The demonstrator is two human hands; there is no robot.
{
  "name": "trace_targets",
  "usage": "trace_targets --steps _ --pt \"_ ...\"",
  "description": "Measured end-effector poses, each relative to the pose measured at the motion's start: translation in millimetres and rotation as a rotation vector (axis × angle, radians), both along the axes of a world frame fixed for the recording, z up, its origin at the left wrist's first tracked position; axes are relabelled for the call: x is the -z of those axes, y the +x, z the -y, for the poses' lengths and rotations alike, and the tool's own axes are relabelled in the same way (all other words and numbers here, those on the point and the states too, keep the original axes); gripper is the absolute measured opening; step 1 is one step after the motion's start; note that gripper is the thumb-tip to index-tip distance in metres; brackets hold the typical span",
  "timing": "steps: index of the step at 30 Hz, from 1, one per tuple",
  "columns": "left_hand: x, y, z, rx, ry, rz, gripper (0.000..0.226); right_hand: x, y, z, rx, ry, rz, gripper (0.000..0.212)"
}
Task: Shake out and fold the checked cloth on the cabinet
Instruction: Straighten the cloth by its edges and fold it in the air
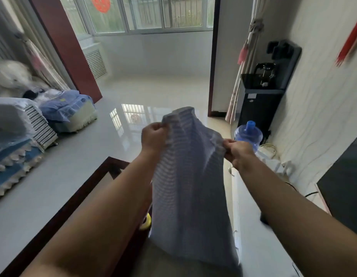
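The checked cloth (190, 176), pale blue-grey with white lines, hangs in the air in front of me, blurred by motion. My left hand (154, 137) pinches its upper left edge and my right hand (238, 151) pinches its upper right edge, both arms stretched forward. The top of the cloth bulges up between the hands and its lower end trails toward me. The white cabinet (251, 226) runs along the right wall, below and right of the cloth.
A dark wooden glass-topped table (87, 188) stands below my left arm. A blue water bottle (248, 134) and a black water dispenser (261, 92) sit at the right wall, a dark screen (343, 188) on the cabinet. Wrapped bundles (67, 108) line the left.
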State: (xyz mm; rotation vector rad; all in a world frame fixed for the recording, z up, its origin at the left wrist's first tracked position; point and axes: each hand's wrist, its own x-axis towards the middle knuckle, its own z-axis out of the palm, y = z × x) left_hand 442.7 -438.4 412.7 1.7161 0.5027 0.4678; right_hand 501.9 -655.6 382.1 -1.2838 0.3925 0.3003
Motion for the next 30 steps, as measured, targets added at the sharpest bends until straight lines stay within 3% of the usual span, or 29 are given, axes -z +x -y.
trace_targets --steps 2,4,13,19,22,25,30 --pt "7 -4 29 0.145 0.119 -0.012 0.032 -4 -11 -25 -0.061 0.008 0.075 0.006" --pt "19 -9 46 0.209 0.214 -0.011 0.041 -6 -23 -43 -0.103 0.017 0.138 0.009" --pt "46 -39 54 0.235 0.269 0.094 0.039 -11 -52 -60 -0.053 0.112 0.141 0.005" --pt "64 -62 74 0.184 0.392 0.142 0.024 -12 -62 -70 -0.045 -0.106 0.279 0.012" --pt "68 -66 83 0.126 0.565 0.083 0.032 -11 -66 -75 -0.048 -0.236 0.38 0.01" --pt "74 -64 90 0.206 0.893 -0.091 0.062 -10 -72 -78 -0.036 -0.37 0.509 0.01" --pt "68 -69 96 0.208 0.855 -0.065 0.078 -7 -81 -71 -0.067 -0.458 0.622 0.025"
